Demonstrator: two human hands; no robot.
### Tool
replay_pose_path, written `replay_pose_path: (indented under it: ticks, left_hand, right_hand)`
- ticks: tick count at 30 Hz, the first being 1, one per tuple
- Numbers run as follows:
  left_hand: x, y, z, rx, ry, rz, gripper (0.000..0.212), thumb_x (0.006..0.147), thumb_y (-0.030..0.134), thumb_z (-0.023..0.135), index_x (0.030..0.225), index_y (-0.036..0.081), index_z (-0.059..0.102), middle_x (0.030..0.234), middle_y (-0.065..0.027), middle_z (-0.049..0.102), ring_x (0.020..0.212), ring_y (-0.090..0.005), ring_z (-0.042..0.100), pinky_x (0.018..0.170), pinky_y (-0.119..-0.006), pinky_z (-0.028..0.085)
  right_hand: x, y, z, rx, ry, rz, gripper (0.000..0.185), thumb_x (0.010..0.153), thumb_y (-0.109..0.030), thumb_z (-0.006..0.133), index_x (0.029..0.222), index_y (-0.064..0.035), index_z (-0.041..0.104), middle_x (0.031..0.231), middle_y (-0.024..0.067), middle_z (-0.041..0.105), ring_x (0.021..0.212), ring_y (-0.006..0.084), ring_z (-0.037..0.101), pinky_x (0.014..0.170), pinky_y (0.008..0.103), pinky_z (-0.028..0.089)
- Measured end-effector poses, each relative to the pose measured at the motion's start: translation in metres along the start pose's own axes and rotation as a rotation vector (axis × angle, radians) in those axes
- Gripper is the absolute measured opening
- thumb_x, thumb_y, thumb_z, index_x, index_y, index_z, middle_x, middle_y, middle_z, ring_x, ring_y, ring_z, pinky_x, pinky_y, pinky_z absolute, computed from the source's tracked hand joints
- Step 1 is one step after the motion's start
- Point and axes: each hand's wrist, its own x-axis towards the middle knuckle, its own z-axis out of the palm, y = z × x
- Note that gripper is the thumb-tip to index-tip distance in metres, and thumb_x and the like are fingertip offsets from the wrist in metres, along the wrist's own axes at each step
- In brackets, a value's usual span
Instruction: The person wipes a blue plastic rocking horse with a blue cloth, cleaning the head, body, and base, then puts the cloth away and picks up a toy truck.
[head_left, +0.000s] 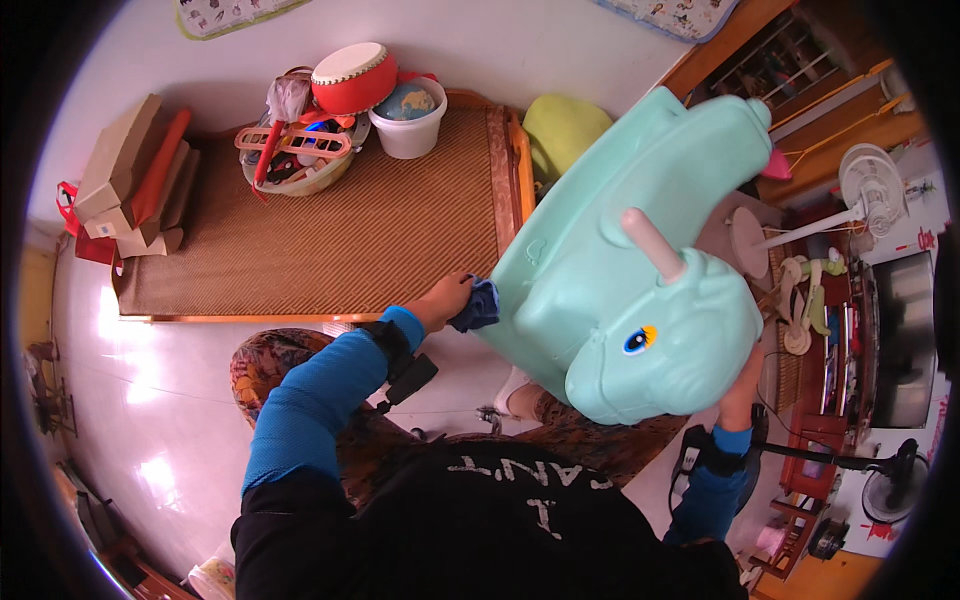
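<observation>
A mint-green plastic rocking horse (600, 285) is tilted in front of me, its painted eye facing up and a pinkish handle peg (652, 244) sticking out of its head. My left hand (446, 298) grips a bunched dark blue cloth (478, 306), which touches the lower left edge of the toy. At the right side of the horse's head is my right hand (742, 384), holding it from behind; the fingers are hidden by the head.
A wooden bed with a brown woven mat (360, 247) bears cardboard boxes (124, 172), a basket of toys (300, 180), a white bucket (409, 135) and a red drum (356, 79). Behind the horse sits a yellow-green object (562, 131). A white standing fan (810, 229) and television (904, 337) are right.
</observation>
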Motion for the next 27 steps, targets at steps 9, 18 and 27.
replay_pose_path:
  ticks: [9,18,27]
  left_hand:
    - [-0.009,0.065,-0.025,-0.173,0.223,0.286,0.027,0.098,0.019,0.051,0.115,0.001,0.062,0.102,-0.0139,0.068,0.091,-0.0232,0.065,0.081,-0.034,0.052]
    - [-0.067,0.117,-0.017,-0.435,0.003,0.277,0.027,0.1,0.02,0.05,0.117,-0.001,0.057,0.102,-0.0089,0.064,0.089,-0.017,0.063,0.081,-0.03,0.051]
    - [-0.076,0.113,-0.014,-0.081,0.032,0.273,0.025,0.099,0.017,0.051,0.117,0.001,0.058,0.097,-0.0043,0.062,0.087,-0.0116,0.057,0.079,-0.026,0.049]
  right_hand:
    - [0.01,0.019,-0.004,0.172,0.176,0.099,0.036,0.085,-0.006,0.067,0.119,0.0033,0.061,0.109,0.0061,0.065,0.093,0.0139,0.06,0.082,0.0297,0.048]
    - [0.127,-0.002,0.052,0.285,0.22,0.041,0.015,0.087,-0.017,0.071,0.093,-0.0056,0.063,0.068,-0.0076,0.048,0.052,0.0004,0.034,0.044,0.0206,0.019]
    - [0.2,-0.032,0.065,0.258,0.362,0.152,0.022,0.082,-0.024,0.078,0.08,-0.0066,0.064,0.063,-0.0055,0.047,0.052,0.0026,0.035,0.046,0.0218,0.02]
